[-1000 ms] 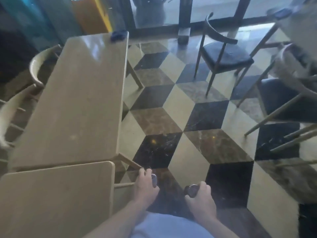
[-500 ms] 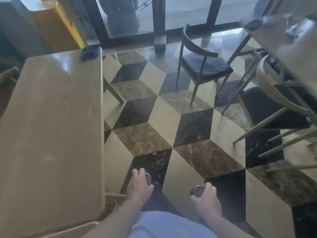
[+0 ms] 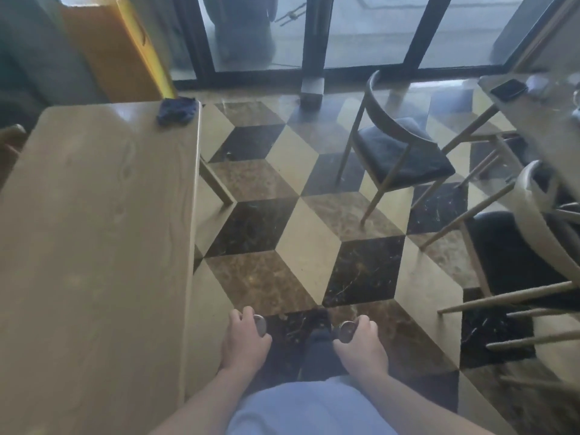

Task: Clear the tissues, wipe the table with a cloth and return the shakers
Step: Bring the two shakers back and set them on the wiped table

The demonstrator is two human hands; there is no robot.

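Note:
My left hand [image 3: 243,342] is closed around a shaker whose silver cap [image 3: 260,324] sticks out past the fingers. My right hand [image 3: 361,345] grips a second shaker, its round metal top [image 3: 345,331] facing left. Both hands hang low over the tiled floor, just right of the long wooden table [image 3: 94,246]. A crumpled dark blue cloth [image 3: 175,110] lies on the table's far right corner. No tissues show on the tabletop.
A dark-seated chair [image 3: 398,152] stands in the aisle ahead. More chairs [image 3: 533,246] and a second table [image 3: 539,120] with a phone [image 3: 508,88] crowd the right side. Glass doors with black frames close the far end. A yellow panel [image 3: 113,48] stands behind the long table.
The view has advanced along the aisle: the long table has slid left and nearer, the cloth and chair loom larger. Both hands keep their grip on the shakers.

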